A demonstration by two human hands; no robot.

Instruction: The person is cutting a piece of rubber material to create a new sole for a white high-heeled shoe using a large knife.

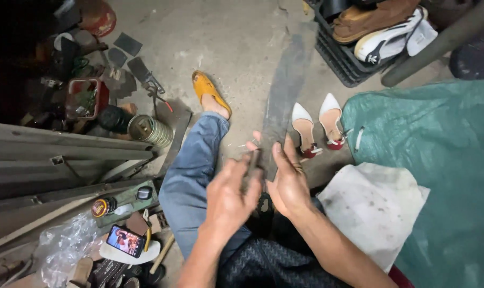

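Left hand (228, 200): grip curled around a small dark piece (254, 160), fingers pressed on its lower end, at centre of view.
Right hand (289, 184): fingers spread upright, thumb and palm touching the dark piece from 3 o'clock; what exactly it pinches, cannot tell.
Dark piece: between both hands, above the lap, too blurred to identify.
Round tin (104, 207): at 9 o'clock, red and yellow label on its lid, lying on a green box (129, 198).
Metal can (150, 130): at 10 o'clock, on its side on the floor.
Phone (125, 241): at 8 o'clock, screen lit.
White heels (318, 124): at 2 o'clock, red trim.
Black crate (344, 60): at 1 o'clock, holding shoes.
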